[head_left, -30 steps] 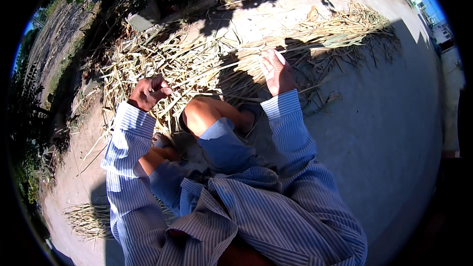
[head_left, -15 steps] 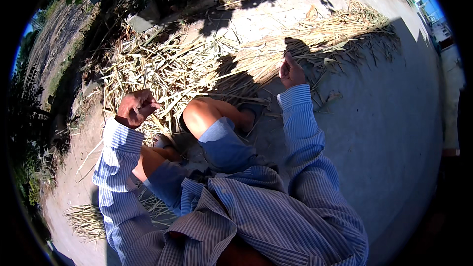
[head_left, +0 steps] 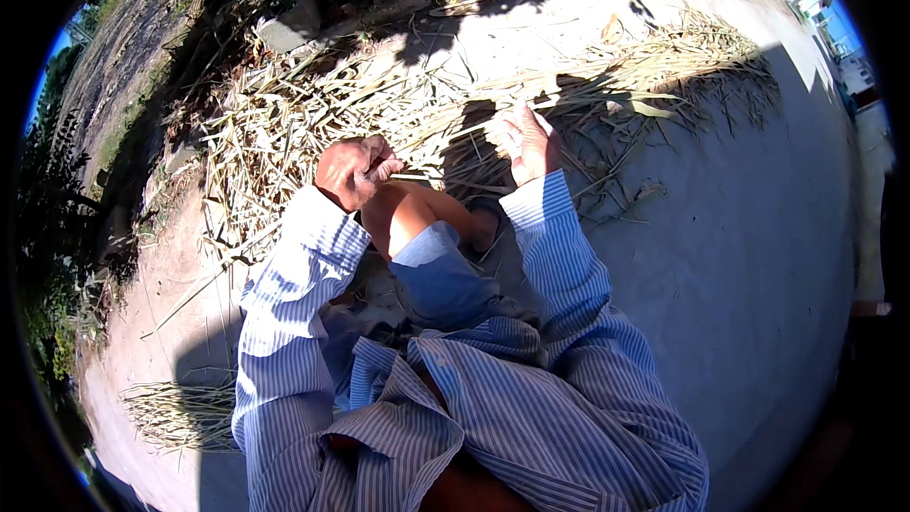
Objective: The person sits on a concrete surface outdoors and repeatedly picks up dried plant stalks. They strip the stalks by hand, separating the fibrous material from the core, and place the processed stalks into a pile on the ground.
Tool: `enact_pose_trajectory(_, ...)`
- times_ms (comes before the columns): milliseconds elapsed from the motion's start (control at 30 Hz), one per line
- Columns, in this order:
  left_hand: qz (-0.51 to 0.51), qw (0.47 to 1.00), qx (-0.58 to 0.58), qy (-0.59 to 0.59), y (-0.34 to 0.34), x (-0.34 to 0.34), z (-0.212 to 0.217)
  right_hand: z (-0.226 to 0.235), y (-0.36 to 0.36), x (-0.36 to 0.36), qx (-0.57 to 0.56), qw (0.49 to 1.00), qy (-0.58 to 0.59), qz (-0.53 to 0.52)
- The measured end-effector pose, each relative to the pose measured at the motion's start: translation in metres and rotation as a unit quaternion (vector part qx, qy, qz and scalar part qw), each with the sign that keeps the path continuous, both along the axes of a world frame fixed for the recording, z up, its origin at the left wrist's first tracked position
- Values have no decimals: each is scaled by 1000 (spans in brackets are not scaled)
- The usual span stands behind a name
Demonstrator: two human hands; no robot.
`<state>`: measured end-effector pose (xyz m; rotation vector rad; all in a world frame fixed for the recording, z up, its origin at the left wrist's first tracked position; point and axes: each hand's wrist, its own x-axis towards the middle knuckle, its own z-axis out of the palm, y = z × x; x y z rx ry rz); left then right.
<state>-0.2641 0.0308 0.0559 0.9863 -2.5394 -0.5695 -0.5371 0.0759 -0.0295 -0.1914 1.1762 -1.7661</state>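
Note:
A long heap of dry pale straw (head_left: 284, 123) lies across the ground in front of my knees. My left hand (head_left: 355, 173) is closed just above my bare knee, its fingers pinched together over the near side of the heap. Whether a stalk is between those fingers is hard to make out. To the right, my right hand (head_left: 527, 140) is held over the middle of the straw, thumb upward and fingers curled in bright sun. Glare and the straw behind it hide what it may be gripping.
A smaller straw bundle (head_left: 180, 415) lies at the lower left. Beyond the heap are a grey stone block (head_left: 290, 27) and shaded branches. Smooth concrete (head_left: 720, 256) stretches to the right, partly in shadow. My sandalled foot (head_left: 485, 223) is at the heap's near edge.
My left hand has moved right and a little away from me, to above my knee. The right hand has shifted slightly left, so the two hands are closer together.

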Motion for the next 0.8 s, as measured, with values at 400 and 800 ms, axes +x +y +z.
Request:
enact_pose_trajectory(400, 13, 999, 38, -9, 3, 24, 8, -49, -10, -86, -57, 998, -34, 16)
enact_pose_trajectory(800, -13, 998, 58, 5, 6, 16, -2, 4, 5, 6, -79, 996, -14, 37)
